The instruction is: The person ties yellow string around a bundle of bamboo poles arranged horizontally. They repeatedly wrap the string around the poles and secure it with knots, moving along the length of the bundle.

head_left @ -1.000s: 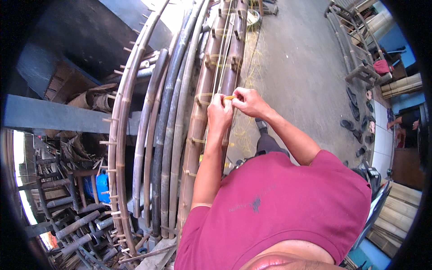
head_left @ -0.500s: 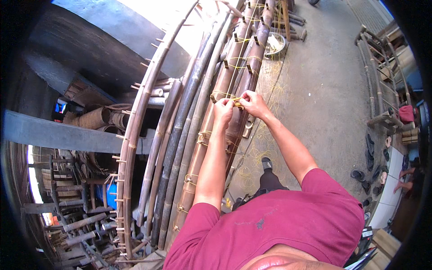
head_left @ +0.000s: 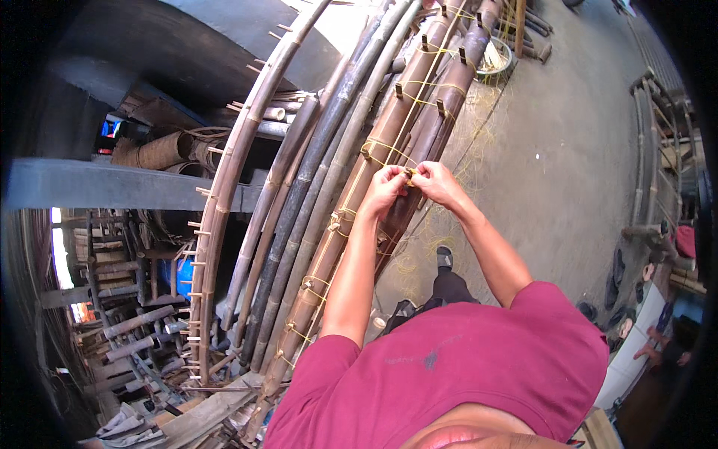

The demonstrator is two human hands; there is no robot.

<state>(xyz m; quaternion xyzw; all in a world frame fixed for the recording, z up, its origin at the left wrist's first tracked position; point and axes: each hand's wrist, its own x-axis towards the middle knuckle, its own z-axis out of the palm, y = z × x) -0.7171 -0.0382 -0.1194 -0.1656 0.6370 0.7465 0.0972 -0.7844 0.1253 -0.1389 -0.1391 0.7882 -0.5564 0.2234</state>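
Over the right bamboo pole (head_left: 451, 96), the left hand (head_left: 384, 188) and the right hand (head_left: 443, 185) pinch the yellow string (head_left: 410, 179) between their fingertips. I think one should keep the pull even and steady here. Both arms (head_left: 350, 284) reach forward, the fingertips nearly meeting; how the string is wound, I cannot tell.

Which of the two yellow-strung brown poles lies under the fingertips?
The right pole: left hand and right hand meet above it, while the left pole lies nearer the grey poles.
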